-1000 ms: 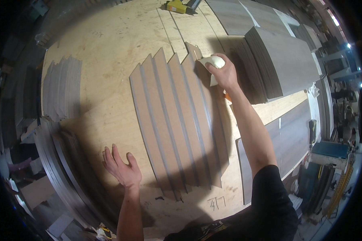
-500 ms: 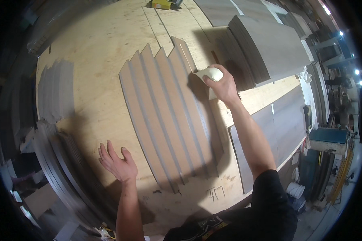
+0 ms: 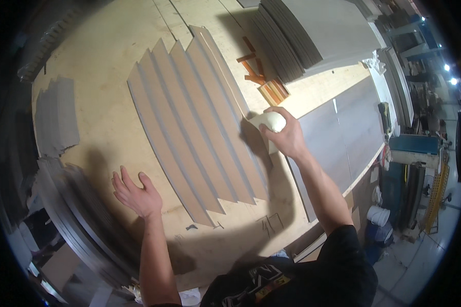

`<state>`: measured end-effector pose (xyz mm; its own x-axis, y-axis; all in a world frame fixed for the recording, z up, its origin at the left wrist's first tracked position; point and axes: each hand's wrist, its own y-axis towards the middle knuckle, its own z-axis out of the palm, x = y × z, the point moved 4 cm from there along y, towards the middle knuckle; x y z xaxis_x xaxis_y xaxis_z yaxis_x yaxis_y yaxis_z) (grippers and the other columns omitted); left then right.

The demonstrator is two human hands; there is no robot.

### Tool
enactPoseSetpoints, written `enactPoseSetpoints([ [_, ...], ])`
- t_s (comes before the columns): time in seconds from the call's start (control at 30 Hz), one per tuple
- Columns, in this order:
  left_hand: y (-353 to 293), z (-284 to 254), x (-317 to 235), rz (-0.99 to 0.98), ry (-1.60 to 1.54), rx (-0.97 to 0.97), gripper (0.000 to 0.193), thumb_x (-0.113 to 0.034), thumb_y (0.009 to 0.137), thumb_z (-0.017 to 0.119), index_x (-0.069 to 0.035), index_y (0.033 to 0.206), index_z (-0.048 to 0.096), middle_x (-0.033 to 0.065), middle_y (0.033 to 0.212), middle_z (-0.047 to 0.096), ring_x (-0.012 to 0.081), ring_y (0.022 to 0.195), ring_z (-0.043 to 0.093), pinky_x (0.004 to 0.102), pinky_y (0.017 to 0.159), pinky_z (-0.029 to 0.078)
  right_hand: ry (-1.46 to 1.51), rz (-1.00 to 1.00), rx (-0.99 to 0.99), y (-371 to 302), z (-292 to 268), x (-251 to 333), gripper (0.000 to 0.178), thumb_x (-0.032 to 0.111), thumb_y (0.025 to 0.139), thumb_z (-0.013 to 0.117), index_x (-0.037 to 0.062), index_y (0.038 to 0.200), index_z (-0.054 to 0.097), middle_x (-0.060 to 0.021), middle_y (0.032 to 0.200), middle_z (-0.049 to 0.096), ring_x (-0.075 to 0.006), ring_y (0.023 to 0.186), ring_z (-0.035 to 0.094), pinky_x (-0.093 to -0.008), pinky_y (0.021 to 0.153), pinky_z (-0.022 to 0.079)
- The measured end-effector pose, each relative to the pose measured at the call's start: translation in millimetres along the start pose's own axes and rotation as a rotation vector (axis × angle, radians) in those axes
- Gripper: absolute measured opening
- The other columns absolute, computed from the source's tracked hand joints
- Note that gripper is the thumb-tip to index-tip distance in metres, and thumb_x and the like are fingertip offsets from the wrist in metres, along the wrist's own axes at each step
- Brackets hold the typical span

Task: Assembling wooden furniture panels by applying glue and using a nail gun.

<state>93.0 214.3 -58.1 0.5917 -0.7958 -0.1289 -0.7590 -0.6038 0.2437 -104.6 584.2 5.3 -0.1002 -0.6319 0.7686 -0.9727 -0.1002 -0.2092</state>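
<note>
My right hand [image 3: 291, 137] is wrapped round a cream-white squeeze bottle [image 3: 273, 122], tilted with its narrow end toward the rightmost strip. A thin pale bead of what looks like glue [image 3: 221, 67] runs along that strip from its far end to the bottle. Several brown strips with grey edges [image 3: 192, 120] lie side by side, their ends forming a sawtooth. Left of them my left hand [image 3: 139, 195] hovers over the plywood table [image 3: 100, 110], fingers spread and holding nothing.
A tall stack of grey boards [image 3: 302, 36] stands at the far right, with small orange-brown wood pieces [image 3: 271, 89] beside it. Grey panels [image 3: 338, 130] lie right of my arm. More stacked boards [image 3: 77, 204] and grey strips [image 3: 57, 116] are on the left.
My right hand has drawn the bottle nearer along the strip, and the bead behind it is longer. The view has shifted, uncovering the orange-brown pieces. My left hand stays spread.
</note>
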Motion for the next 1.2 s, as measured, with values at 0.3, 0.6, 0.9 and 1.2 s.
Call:
enactPoseSetpoints([
  [0.3,1.7,5.6,4.4,0.019,-0.021,0.004,0.054,-0.038,0.101,0.054,-0.010,0.146,0.048,0.0229,0.151,0.043,0.0416,0.136,0.045,0.0594,0.109,0.036,-0.012,0.100,0.060,-84.5,-17.6,-32.2,0.041,0.020,0.080,0.080,0.0039,0.116,0.066,-0.0139,0.101,0.074,-0.0219,0.095,0.072,-0.0344,0.088,0.055],
  [0.6,-1.5,10.4,6.3,0.060,-0.024,-0.040,0.053,-0.039,0.101,0.054,-0.011,0.146,0.049,0.0222,0.151,0.045,0.0424,0.135,0.047,0.0566,0.107,0.039,0.029,0.198,0.127,-119.9,-24.4,-51.1,0.043,0.013,0.077,0.081,0.0034,0.116,0.065,-0.0106,0.106,0.072,-0.0170,0.101,0.067,-0.0337,0.092,0.053],
  [0.9,7.5,-6.0,6.0,0.024,-0.008,-0.032,0.054,-0.038,0.099,0.056,-0.009,0.145,0.050,0.0223,0.151,0.044,0.0410,0.139,0.043,0.0581,0.109,0.036,0.862,0.181,0.271,-21.1,-45.7,21.1,0.045,0.016,0.089,0.070,0.0026,0.130,0.057,-0.0114,0.107,0.065,-0.0238,0.098,0.069,-0.0364,0.074,0.059],
  [1.2,1.0,-1.9,-4.5,-0.035,-0.058,0.002,0.059,-0.032,0.097,0.058,-0.007,0.150,0.045,0.0216,0.154,0.040,0.0407,0.145,0.033,0.0631,0.117,0.023,0.234,-0.156,0.092,145.0,51.9,102.6,0.047,0.034,0.087,0.077,0.0057,0.123,0.067,-0.0099,0.105,0.069,-0.0185,0.093,0.066,-0.0337,0.081,0.053],
])
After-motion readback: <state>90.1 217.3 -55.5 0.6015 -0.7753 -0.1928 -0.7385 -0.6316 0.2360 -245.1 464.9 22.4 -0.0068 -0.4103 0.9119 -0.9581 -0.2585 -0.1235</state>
